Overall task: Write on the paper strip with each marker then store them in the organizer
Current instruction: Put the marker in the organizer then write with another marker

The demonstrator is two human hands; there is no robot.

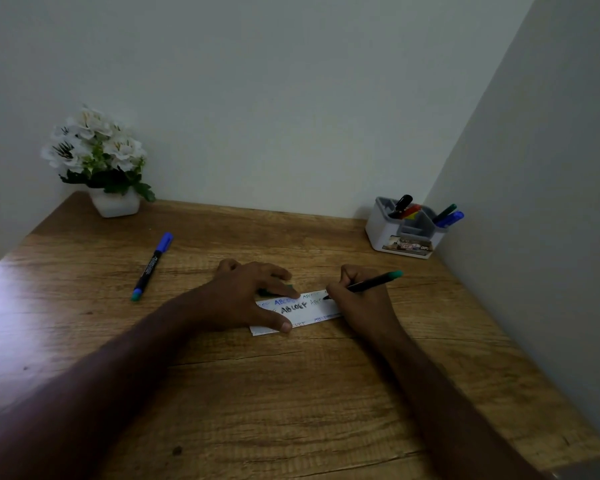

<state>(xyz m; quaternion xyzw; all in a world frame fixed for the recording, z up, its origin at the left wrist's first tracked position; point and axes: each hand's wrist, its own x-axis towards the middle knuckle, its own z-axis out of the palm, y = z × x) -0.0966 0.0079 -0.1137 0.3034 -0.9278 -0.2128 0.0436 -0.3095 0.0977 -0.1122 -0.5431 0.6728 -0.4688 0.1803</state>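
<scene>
two pale walls are meeting in a corner, and a wooden desk is being fitted into it. a white pot of white flowers is being kept at the back left, a grey-and-white organizer with several markers at the back right. the paper strip is being pressed flat mid-desk by the left hand, fingers spread apart. a green marker is being pinched by the right hand, tip on the strip. a blue-capped marker is being left lying well to the left.
</scene>
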